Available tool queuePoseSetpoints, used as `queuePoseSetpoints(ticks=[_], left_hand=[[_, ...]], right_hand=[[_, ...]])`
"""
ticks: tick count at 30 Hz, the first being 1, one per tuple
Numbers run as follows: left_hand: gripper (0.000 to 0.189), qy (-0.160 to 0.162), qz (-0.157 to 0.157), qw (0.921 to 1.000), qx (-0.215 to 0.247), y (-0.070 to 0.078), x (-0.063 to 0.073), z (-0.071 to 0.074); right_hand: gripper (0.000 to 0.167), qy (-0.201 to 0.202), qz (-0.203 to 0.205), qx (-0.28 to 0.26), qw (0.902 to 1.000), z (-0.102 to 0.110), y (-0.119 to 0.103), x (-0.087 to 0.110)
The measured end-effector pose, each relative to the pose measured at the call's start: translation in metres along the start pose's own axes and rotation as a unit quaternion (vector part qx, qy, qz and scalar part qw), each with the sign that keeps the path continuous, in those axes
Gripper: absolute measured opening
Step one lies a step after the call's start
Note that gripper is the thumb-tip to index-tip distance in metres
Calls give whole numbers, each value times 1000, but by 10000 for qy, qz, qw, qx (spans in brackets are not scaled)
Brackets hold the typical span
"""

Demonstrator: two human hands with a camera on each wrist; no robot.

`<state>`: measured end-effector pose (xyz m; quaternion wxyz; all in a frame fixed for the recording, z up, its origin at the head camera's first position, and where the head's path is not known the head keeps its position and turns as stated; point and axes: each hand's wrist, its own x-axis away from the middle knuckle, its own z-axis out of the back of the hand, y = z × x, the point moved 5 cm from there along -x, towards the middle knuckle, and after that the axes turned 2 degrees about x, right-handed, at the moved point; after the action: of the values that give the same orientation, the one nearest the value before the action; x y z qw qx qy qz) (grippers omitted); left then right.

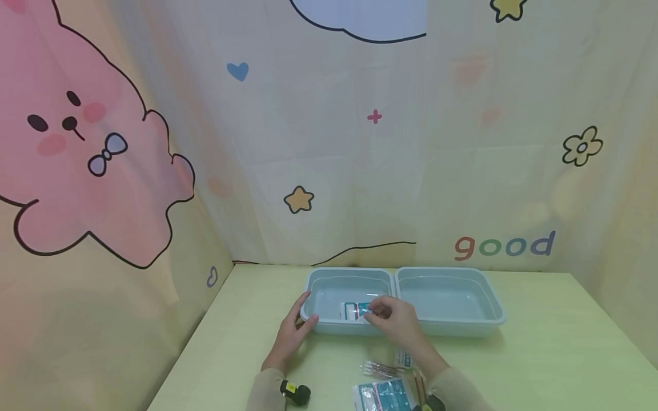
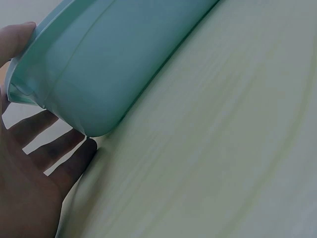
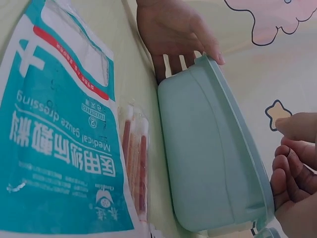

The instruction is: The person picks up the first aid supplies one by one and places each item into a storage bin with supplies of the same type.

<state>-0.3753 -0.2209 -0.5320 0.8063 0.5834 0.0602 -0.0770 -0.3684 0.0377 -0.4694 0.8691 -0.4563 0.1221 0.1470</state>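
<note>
My left hand (image 1: 293, 337) grips the left corner of a pale blue plastic tub (image 1: 346, 328). In the left wrist view its thumb is at the rim and its fingers (image 2: 67, 161) lie along the outer wall. Inside this tub lies a small white-and-teal packet (image 1: 352, 311) with a red stripe. Over the tub's front right part is my right hand (image 1: 396, 322), its fingertips overlapping the packet's right end. The right wrist view shows these fingers (image 3: 282, 173) loosely bent above the rim, with nothing visible between them.
A second pale blue tub (image 1: 454, 328) stands against the first one's right side. On the table (image 1: 216, 354), nearer me, lie a medical gauze dressing pack (image 1: 382, 397), a clear bag of thin sticks (image 1: 380, 370), brown-filled swabs (image 3: 136, 163) and a small packet (image 1: 403, 359). A printed curtain (image 1: 329, 137) hangs behind.
</note>
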Motion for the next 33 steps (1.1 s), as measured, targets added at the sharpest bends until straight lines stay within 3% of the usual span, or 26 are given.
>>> queuePoseSetpoints(ticks=[3,7,33], left_hand=[[63,69,-13,10000,8,-12,-4,-2],[62,78,-32,9999,87,-16,-6,-1],[61,24,-43,10000,-32,-11,-3,0]], right_hand=[[13,-41,74,-45,10000,2,0,2],[14,-110,51,-38,9999,5,1,4],[14,-337,98,-209,9992,10,3,12]])
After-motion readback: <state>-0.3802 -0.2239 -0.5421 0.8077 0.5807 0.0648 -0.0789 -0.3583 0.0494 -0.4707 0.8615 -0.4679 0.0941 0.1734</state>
